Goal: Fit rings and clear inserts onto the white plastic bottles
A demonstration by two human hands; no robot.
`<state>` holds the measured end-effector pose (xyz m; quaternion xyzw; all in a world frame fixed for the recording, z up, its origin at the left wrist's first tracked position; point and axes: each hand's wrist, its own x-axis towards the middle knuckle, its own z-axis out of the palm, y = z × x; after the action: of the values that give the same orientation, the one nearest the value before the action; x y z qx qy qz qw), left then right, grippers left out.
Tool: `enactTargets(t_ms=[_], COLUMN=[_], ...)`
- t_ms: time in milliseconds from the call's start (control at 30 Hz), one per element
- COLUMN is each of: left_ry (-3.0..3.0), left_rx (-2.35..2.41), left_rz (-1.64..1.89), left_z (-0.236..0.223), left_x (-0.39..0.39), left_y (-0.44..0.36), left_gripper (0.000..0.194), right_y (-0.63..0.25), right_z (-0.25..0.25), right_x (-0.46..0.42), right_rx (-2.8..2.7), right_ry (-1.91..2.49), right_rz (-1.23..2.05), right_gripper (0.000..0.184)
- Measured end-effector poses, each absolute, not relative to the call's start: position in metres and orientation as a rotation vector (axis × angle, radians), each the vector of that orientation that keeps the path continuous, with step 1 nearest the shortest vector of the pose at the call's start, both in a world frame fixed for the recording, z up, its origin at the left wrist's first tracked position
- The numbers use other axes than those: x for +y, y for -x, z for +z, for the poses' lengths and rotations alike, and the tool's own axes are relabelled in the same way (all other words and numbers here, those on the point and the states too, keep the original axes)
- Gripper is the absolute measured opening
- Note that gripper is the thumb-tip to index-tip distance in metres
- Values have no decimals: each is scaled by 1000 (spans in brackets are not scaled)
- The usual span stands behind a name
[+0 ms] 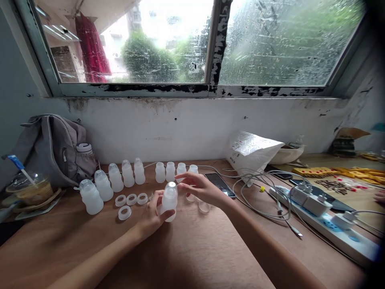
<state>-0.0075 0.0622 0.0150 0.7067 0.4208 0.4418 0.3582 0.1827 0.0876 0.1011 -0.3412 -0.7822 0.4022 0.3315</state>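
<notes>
My left hand (150, 220) is wrapped round a small white baby bottle (170, 197) with a clear domed cap, held upright above the table. Just right of its cap, my right hand (200, 188) has its fingers stretched and apart, with nothing visible in them. Behind the hands stands a row of bottles without caps (160, 173), partly hidden by my right hand. Several capped bottles (92, 198) form a curved row to the left. White collar rings (124, 213) lie left of my left hand. Under my right hand sits a clear domed cap (204, 207).
A phone (221, 185), looped cables (255, 204) and a power strip (327, 224) lie to the right. Behind them leans a white foil bag (254, 146). A grey backpack (57, 148) and a drink cup (31, 188) stand at the left, below the window wall.
</notes>
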Motion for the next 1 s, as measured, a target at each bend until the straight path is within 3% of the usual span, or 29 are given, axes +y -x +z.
enactTargets(t_ms=[267,500,600,733,1000], left_ry=[-1922,-2135,-2155,-2241,-2323], left_rx=[1186,1255,1241,1171,1489], left_rz=[1026,1063,1125,938,1005], left_z=[7,36,60,86,130], left_x=[68,65,65,69,117], left_y=[13,12,9,6,42], left_gripper=[40,61,48,28,32], right_y=[-187,-190,-190,-190,-197], right_z=[91,83,82,80,79], right_x=[99,108,109,110,113], right_rx=[-2049,-2059,-2072,-2088,-2025], right_ry=[985,1007,1007,1005,1019], right_rz=[936,835,846,799,833], right_gripper=[35,35,34,32,35])
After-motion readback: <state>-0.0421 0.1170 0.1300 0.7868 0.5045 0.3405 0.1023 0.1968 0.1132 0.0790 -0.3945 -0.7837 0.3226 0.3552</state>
